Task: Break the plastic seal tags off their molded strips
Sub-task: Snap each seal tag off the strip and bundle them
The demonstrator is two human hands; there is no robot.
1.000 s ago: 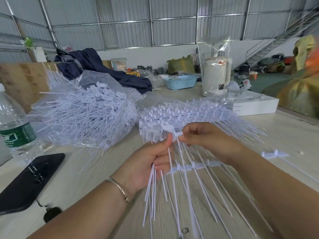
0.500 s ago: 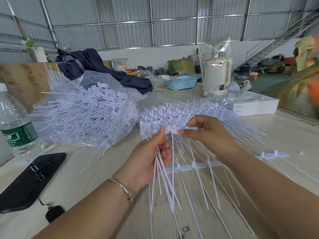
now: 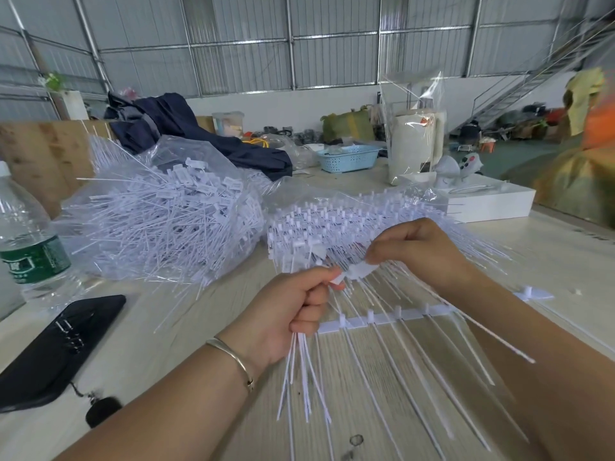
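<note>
My left hand (image 3: pixel 293 307) grips a bundle of loose white seal tags (image 3: pixel 299 377) whose thin tails hang down below the fist. My right hand (image 3: pixel 416 251) pinches the head end of a white molded strip (image 3: pixel 361 270) between the two hands, and its tags fan out downward over the table. A bare molded strip (image 3: pixel 376 319) lies flat on the wooden table under my hands. Behind them sits a stack of unbroken strips (image 3: pixel 332 224) in clear plastic. A clear bag of separated tags (image 3: pixel 166 224) lies to the left.
A water bottle (image 3: pixel 28 237) stands at the left edge, a black phone (image 3: pixel 60 344) with a key fob lies in front of it. A white box (image 3: pixel 489 204), a blue basket (image 3: pixel 347 158), a white roll in plastic (image 3: pixel 416 144) and dark cloth (image 3: pixel 186 131) sit farther back.
My left hand has closed into a fist around the loose tags and dropped slightly. My right hand has moved right, pulling the strip's end away from the left hand.
</note>
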